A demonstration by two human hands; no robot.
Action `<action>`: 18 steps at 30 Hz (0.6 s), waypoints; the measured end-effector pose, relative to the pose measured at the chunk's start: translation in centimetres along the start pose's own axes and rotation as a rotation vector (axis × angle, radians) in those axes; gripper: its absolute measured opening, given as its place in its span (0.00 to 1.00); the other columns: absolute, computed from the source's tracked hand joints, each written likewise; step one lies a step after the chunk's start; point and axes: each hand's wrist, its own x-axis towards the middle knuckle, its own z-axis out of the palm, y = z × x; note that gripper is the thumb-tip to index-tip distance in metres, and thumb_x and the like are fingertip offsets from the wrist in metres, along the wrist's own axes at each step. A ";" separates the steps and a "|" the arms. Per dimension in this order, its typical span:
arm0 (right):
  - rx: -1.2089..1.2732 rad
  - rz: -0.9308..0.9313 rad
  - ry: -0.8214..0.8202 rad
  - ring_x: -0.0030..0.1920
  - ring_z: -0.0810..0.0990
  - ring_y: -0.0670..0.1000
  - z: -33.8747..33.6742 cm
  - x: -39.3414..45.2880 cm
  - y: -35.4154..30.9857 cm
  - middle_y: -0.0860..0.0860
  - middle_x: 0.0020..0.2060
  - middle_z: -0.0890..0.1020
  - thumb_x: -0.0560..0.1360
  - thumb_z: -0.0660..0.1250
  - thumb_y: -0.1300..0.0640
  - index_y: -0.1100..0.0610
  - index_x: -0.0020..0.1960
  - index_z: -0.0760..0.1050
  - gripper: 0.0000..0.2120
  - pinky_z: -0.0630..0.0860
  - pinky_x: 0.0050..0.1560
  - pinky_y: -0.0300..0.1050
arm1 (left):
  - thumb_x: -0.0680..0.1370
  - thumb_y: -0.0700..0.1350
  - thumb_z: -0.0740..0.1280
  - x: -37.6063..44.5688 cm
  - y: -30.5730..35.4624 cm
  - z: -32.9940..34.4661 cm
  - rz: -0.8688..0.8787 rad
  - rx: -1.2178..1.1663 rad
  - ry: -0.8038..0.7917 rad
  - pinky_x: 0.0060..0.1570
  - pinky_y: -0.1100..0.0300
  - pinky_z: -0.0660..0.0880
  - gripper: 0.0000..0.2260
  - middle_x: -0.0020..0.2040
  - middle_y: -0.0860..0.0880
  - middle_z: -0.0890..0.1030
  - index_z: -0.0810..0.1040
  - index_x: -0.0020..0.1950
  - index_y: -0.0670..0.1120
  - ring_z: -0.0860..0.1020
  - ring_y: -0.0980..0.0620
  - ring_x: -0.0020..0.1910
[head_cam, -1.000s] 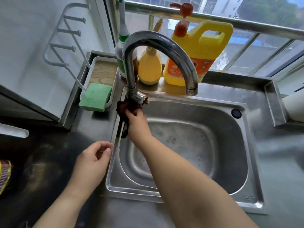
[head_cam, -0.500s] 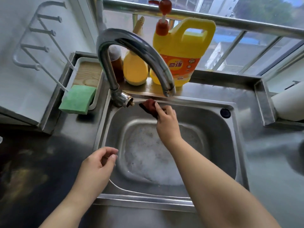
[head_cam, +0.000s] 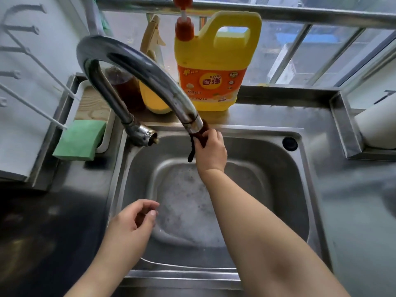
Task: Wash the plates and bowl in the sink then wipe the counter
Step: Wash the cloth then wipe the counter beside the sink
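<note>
Gripping a dark cloth [head_cam: 200, 137] in my right hand [head_cam: 211, 152], I press it against the spout tip of the faucet [head_cam: 137, 67], above the steel sink [head_cam: 278, 168] with suds in its bottom. My left hand [head_cam: 128, 224] hovers nearer me over the sink's near-left edge, fingers loosely curled and holding nothing. Beyond my right hand a yellow detergent jug [head_cam: 214, 67] stands on the worktop [head_cam: 353, 211]; a green sponge [head_cam: 79, 139] lies far to the left.

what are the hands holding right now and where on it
The right hand grips a dark cloth by its bunched upper part, at the faucet spout; a strip dangles below. The left hand holds nothing.
</note>
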 end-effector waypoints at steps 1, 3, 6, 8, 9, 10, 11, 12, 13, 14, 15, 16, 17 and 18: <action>0.026 0.046 0.023 0.47 0.76 0.54 0.0 0.1 -0.1 0.52 0.53 0.75 0.77 0.65 0.53 0.58 0.54 0.72 0.10 0.67 0.42 0.43 | 0.76 0.38 0.67 0.0 0.0 0.1 0.001 0.006 -0.003 0.41 0.58 0.76 0.13 0.39 0.56 0.83 0.81 0.42 0.57 0.81 0.51 0.38; 0.072 0.119 0.088 0.47 0.76 0.53 -0.3 0.2 0.2 0.52 0.52 0.76 0.77 0.65 0.53 0.59 0.53 0.72 0.10 0.64 0.42 0.41 | 0.76 0.39 0.67 0.1 0.0 0.2 0.002 0.015 -0.009 0.42 0.57 0.76 0.13 0.40 0.55 0.83 0.80 0.44 0.59 0.81 0.51 0.38; 0.078 0.148 0.146 0.46 0.75 0.52 -1.8 0.7 1.8 0.54 0.50 0.76 0.77 0.66 0.54 0.60 0.51 0.72 0.09 0.64 0.43 0.39 | 0.77 0.39 0.67 0.1 0.4 0.4 -0.001 0.007 -0.017 0.42 0.57 0.76 0.11 0.40 0.54 0.83 0.80 0.42 0.56 0.81 0.49 0.39; 0.063 0.163 0.191 0.46 0.75 0.53 -3.4 1.2 3.4 0.55 0.49 0.76 0.76 0.66 0.55 0.60 0.50 0.73 0.09 0.65 0.43 0.40 | 0.77 0.39 0.67 0.0 0.9 0.6 0.002 -0.017 -0.028 0.42 0.58 0.76 0.11 0.41 0.54 0.83 0.80 0.43 0.56 0.81 0.49 0.40; 0.057 0.180 0.223 0.46 0.75 0.53 -4.3 1.5 4.2 0.55 0.49 0.76 0.76 0.66 0.55 0.61 0.49 0.73 0.09 0.65 0.43 0.40 | 0.77 0.38 0.67 0.0 1.1 0.8 0.005 -0.024 -0.033 0.42 0.58 0.76 0.11 0.42 0.54 0.83 0.81 0.42 0.55 0.81 0.50 0.40; 0.054 0.199 0.257 0.45 0.75 0.54 -5.2 1.7 5.0 0.55 0.48 0.77 0.76 0.67 0.55 0.61 0.48 0.73 0.09 0.64 0.43 0.39 | 0.77 0.39 0.67 0.0 1.2 0.9 0.009 -0.028 -0.038 0.42 0.59 0.75 0.11 0.42 0.54 0.83 0.81 0.42 0.55 0.81 0.51 0.40; 0.052 0.223 0.286 0.44 0.74 0.53 -6.1 2.0 5.8 0.55 0.47 0.77 0.75 0.67 0.55 0.61 0.47 0.73 0.09 0.62 0.43 0.37 | 0.76 0.39 0.67 0.0 1.2 1.1 0.011 -0.031 -0.042 0.42 0.60 0.75 0.11 0.42 0.55 0.83 0.81 0.43 0.56 0.81 0.51 0.39; 0.050 0.253 0.313 0.43 0.72 0.51 -7.0 2.2 6.4 0.54 0.47 0.77 0.75 0.67 0.55 0.61 0.47 0.73 0.09 0.62 0.43 0.36 | 0.76 0.39 0.67 0.0 1.3 1.2 0.011 -0.032 -0.046 0.42 0.59 0.75 0.12 0.41 0.55 0.83 0.81 0.44 0.58 0.81 0.51 0.40; 0.051 0.289 0.344 0.43 0.72 0.50 -7.9 2.4 7.0 0.54 0.47 0.78 0.75 0.67 0.54 0.60 0.46 0.73 0.09 0.62 0.44 0.36 | 0.76 0.39 0.67 0.0 1.4 1.4 0.014 -0.032 -0.049 0.43 0.57 0.76 0.13 0.41 0.55 0.83 0.80 0.44 0.60 0.81 0.50 0.40; 0.056 0.330 0.378 0.44 0.73 0.50 -8.8 2.7 7.5 0.54 0.47 0.79 0.75 0.67 0.53 0.59 0.46 0.74 0.09 0.64 0.45 0.38 | 0.76 0.39 0.67 -0.1 1.4 1.6 0.018 -0.031 -0.054 0.44 0.55 0.77 0.14 0.41 0.55 0.83 0.79 0.45 0.61 0.81 0.49 0.41; 0.062 0.373 0.405 0.45 0.74 0.51 -9.5 2.8 8.0 0.54 0.47 0.79 0.75 0.68 0.53 0.59 0.46 0.74 0.09 0.66 0.45 0.38 | 0.77 0.39 0.67 -0.1 1.5 1.7 0.024 -0.034 -0.059 0.46 0.53 0.77 0.16 0.41 0.55 0.83 0.79 0.45 0.63 0.81 0.48 0.41; 0.067 0.416 0.416 0.45 0.75 0.51 -10.1 2.9 8.4 0.54 0.47 0.80 0.75 0.68 0.53 0.59 0.46 0.74 0.09 0.67 0.46 0.39 | 0.77 0.39 0.67 -0.2 1.6 1.9 0.030 -0.040 -0.065 0.46 0.51 0.77 0.17 0.41 0.55 0.83 0.78 0.46 0.65 0.81 0.48 0.41; 0.069 0.457 0.420 0.45 0.75 0.52 -10.6 3.0 8.7 0.54 0.47 0.80 0.75 0.68 0.53 0.59 0.46 0.75 0.09 0.68 0.46 0.39 | 0.77 0.39 0.67 -0.3 1.6 2.1 0.038 -0.047 -0.072 0.46 0.51 0.77 0.17 0.41 0.55 0.83 0.77 0.46 0.65 0.81 0.47 0.41; 0.070 0.493 0.425 0.45 0.76 0.53 -11.0 2.9 8.8 0.54 0.47 0.80 0.75 0.68 0.53 0.58 0.45 0.75 0.08 0.68 0.46 0.40 | 0.77 0.40 0.68 -0.4 1.7 2.3 0.045 -0.053 -0.080 0.46 0.51 0.77 0.17 0.41 0.54 0.83 0.77 0.46 0.65 0.81 0.47 0.40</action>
